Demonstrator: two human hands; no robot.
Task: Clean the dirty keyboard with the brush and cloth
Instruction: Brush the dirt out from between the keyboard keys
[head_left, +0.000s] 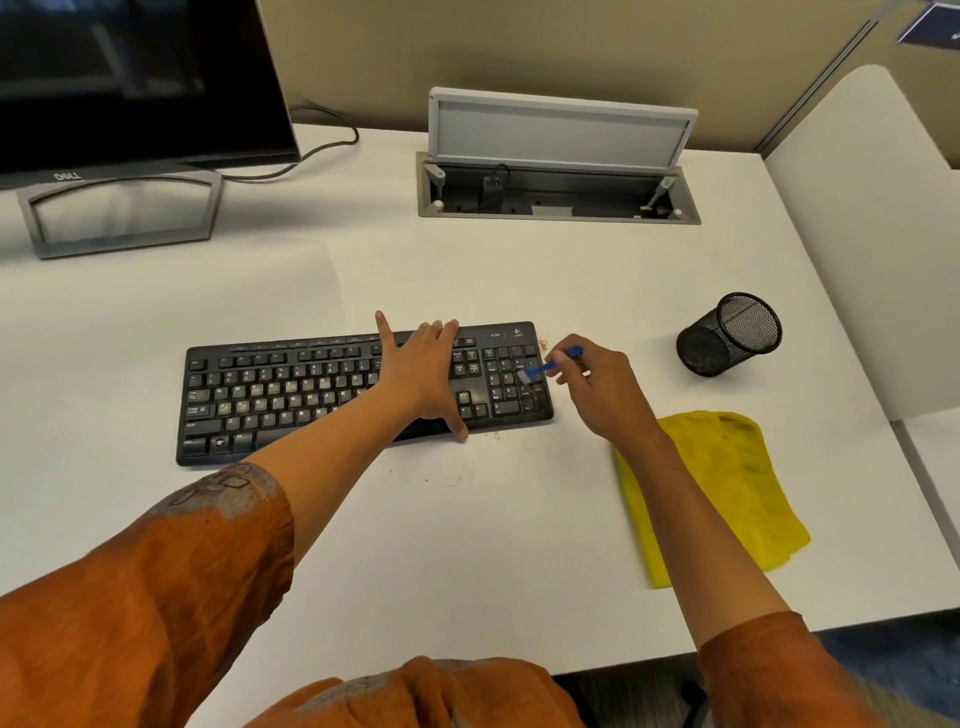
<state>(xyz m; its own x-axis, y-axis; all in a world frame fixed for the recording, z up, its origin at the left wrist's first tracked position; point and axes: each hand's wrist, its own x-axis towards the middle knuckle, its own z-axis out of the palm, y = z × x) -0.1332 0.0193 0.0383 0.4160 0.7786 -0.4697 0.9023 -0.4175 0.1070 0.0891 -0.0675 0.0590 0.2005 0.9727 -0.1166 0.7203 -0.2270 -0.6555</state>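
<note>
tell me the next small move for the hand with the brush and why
Probably sweep the blue brush rightward off the keyboard's numeric keypad edge. The right hand pinches it with bristles on the keypad, crumbs already lie just past that edge, and the left hand presses flat to steady the keyboard. Pale dust on the letter keys suggests working leftward afterwards.

"DELL" on monitor (67, 175) bezel

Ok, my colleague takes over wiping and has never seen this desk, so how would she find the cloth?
Start at the black keyboard in the middle of the white desk and look right and nearer the desk's front edge. The crumpled yellow cloth lies flat there, partly under the right forearm, nearer than the black mesh pen cup. Nothing else is yellow.
</note>
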